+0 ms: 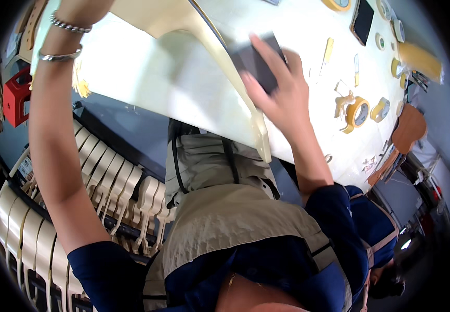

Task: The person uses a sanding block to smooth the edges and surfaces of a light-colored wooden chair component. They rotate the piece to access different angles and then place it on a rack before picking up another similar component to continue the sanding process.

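Note:
A cream guitar-shaped piece (155, 14) lies on the white table, its narrow neck-like part (243, 106) reaching toward me past the near edge. My right hand (286, 91) grips a dark grey flat block (260, 63), which looks like a sanding block. That block rests at or close against the right side of the narrow part; some blur hides the exact contact. My left hand (82, 9), above a beaded bracelet and a metal bangle, is at the piece's upper left. Its fingers lie outside the picture.
Rolls of masking tape (358, 112), a phone (362, 22) and a yellow-handled cutter (328, 52) lie right on the table (131, 67). Racks of similar cream pieces (108, 171) stand at lower left. A red stool (16, 99) is beyond. Another person (381, 234) is at lower right.

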A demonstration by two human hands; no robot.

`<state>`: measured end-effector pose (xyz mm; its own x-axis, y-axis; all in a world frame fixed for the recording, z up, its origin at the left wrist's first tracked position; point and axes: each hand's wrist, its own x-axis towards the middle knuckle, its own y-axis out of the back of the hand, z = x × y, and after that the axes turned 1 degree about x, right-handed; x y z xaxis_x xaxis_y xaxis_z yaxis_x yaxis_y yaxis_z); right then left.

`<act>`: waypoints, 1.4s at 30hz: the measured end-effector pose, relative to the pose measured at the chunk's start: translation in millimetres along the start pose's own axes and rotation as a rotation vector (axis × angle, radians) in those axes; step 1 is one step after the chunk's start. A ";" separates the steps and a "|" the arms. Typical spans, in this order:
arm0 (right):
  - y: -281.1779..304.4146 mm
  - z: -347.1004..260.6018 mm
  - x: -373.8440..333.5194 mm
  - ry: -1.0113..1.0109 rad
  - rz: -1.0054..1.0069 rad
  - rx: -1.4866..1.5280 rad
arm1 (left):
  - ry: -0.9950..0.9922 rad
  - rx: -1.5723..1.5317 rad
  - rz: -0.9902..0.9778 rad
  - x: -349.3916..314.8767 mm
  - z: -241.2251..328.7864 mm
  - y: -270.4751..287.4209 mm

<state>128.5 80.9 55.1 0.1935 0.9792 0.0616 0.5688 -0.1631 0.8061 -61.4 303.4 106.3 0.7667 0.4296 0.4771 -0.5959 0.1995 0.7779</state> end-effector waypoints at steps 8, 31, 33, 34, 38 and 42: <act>10.1 42.1 -2.6 0.164 0.127 -0.296 | 0.101 0.214 0.075 -8.7 8.5 10.6; -65.9 -117.5 -107.3 -0.094 -1.209 0.677 | 0.939 0.263 0.356 -365.1 230.3 -56.5; -92.2 -125.8 -135.2 -0.044 -1.188 0.621 | 1.154 0.381 0.488 -442.0 247.4 -74.8; -104.4 -128.1 -152.0 -0.059 -1.200 0.563 | 1.227 0.543 0.560 -481.4 260.2 -85.8; -145.3 -131.6 -221.8 -0.066 -1.369 0.399 | 1.424 -0.219 1.201 -607.9 326.4 -154.1; -177.2 -137.1 -276.4 -0.100 -1.505 0.252 | 1.785 -0.196 1.398 -685.3 380.2 -212.0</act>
<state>-135.4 -144.3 -24.1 -0.6242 0.2391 -0.7438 0.3952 0.9179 -0.0366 -369.7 -368.1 -230.1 -0.8635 0.4005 -0.3064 -0.4878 -0.8175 0.3061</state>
